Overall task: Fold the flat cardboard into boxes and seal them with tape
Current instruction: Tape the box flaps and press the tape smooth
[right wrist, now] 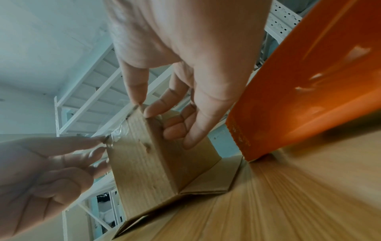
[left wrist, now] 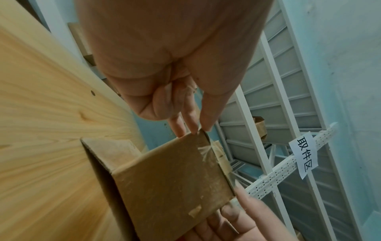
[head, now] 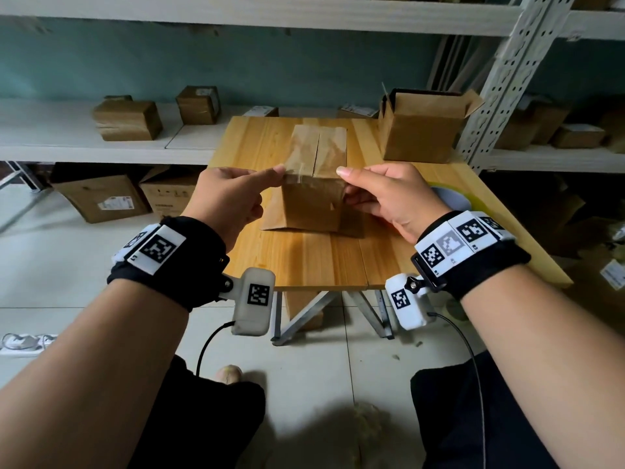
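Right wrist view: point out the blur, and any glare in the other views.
Right wrist view: table and orange object smear with blur, box sharper. Left wrist view: clear tape glints on the box. Head view: shelving bows at the edges, floor below dim.

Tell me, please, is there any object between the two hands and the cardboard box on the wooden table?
Nothing visible stands between them. The left hand touches the near top edge of the cardboard box, where clear tape folds over. The right hand holds the box's right top corner and side.
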Action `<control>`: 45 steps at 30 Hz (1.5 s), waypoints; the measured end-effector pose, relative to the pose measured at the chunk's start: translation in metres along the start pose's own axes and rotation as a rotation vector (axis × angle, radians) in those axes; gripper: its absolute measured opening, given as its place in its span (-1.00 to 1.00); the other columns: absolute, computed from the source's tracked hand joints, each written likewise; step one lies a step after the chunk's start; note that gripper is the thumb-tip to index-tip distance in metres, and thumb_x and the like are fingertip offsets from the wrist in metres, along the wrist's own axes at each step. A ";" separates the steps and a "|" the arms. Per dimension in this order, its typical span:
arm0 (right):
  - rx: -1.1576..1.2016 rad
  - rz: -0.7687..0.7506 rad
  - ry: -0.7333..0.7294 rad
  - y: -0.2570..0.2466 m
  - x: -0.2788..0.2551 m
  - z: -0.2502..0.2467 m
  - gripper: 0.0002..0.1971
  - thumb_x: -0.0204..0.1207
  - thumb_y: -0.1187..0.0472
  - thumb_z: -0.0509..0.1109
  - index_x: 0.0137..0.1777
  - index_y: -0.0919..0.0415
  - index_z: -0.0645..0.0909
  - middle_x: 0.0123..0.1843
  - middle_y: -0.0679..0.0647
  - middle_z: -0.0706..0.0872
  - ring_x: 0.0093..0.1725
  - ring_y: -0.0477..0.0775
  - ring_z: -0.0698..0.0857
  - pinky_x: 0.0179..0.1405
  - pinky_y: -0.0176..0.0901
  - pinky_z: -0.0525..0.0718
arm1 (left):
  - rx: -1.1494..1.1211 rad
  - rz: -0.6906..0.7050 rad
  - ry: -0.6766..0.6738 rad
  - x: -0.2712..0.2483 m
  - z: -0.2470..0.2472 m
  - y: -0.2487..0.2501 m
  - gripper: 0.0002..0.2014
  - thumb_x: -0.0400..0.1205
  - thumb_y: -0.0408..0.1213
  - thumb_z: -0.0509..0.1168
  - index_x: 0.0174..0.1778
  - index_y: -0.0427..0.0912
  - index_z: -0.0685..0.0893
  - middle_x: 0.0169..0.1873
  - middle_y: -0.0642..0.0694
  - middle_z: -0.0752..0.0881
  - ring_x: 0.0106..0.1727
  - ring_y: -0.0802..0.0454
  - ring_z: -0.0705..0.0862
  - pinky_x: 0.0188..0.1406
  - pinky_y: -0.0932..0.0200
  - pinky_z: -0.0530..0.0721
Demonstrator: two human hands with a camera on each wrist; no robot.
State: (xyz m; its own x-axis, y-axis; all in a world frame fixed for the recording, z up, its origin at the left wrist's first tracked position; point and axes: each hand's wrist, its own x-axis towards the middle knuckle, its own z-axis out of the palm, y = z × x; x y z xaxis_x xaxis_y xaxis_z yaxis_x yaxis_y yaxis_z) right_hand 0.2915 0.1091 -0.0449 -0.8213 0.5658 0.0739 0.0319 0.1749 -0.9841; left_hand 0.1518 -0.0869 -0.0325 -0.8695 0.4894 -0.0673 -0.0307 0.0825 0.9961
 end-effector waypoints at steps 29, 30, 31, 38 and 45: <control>-0.281 -0.242 0.046 -0.001 -0.006 -0.011 -0.75 0.55 -0.06 0.64 0.16 0.00 0.89 0.13 -0.19 0.89 0.27 -0.23 0.79 0.49 0.01 0.69 | 0.410 0.420 0.029 0.000 0.028 -0.006 -0.54 0.39 0.28 0.64 -0.05 -0.01 0.82 -0.24 0.09 0.71 -0.36 0.32 0.56 -0.47 0.51 0.47; -0.295 -0.248 0.036 -0.002 -0.007 -0.013 -0.73 0.55 -0.04 0.65 0.19 0.00 0.89 0.14 -0.19 0.89 0.27 -0.27 0.78 0.46 -0.09 0.69 | 0.431 0.428 0.019 0.000 0.028 -0.007 -0.53 0.37 0.28 0.65 -0.03 0.00 0.81 -0.22 0.10 0.71 -0.35 0.32 0.56 -0.47 0.51 0.48; -0.307 -0.254 0.025 -0.002 -0.009 -0.014 -0.71 0.54 -0.03 0.65 0.22 0.01 0.88 0.15 -0.18 0.88 0.25 -0.31 0.78 0.40 -0.23 0.70 | 0.440 0.434 0.010 0.001 0.027 -0.008 -0.51 0.35 0.27 0.66 -0.01 0.00 0.80 -0.21 0.10 0.71 -0.34 0.31 0.57 -0.45 0.49 0.50; -0.321 -0.277 -0.006 -0.001 -0.010 -0.016 -0.61 0.46 0.00 0.71 0.28 0.01 0.85 0.18 -0.14 0.88 0.25 -0.23 0.81 0.37 -0.32 0.69 | 0.426 0.516 -0.063 0.004 0.019 -0.009 -0.49 0.28 0.16 0.70 -0.03 -0.11 0.83 -0.26 -0.03 0.72 -0.34 0.22 0.56 -0.41 0.39 0.55; -0.354 -0.288 0.045 0.005 -0.004 -0.014 -0.72 0.42 -0.06 0.73 0.12 -0.25 0.85 0.17 -0.23 0.88 0.26 -0.19 0.80 0.47 0.10 0.71 | 0.434 0.532 -0.095 0.009 0.014 -0.007 -0.51 0.30 0.02 0.70 0.09 -0.14 0.89 -0.18 0.01 0.82 -0.42 0.38 0.63 -0.44 0.51 0.57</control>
State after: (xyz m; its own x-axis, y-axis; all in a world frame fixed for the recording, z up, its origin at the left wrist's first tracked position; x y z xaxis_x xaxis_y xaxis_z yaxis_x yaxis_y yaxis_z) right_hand 0.3025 0.1189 -0.0482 -0.7997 0.4873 0.3508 0.0055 0.5901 -0.8073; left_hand 0.1511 -0.0707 -0.0411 -0.6640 0.6322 0.3992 0.6050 0.1407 0.7837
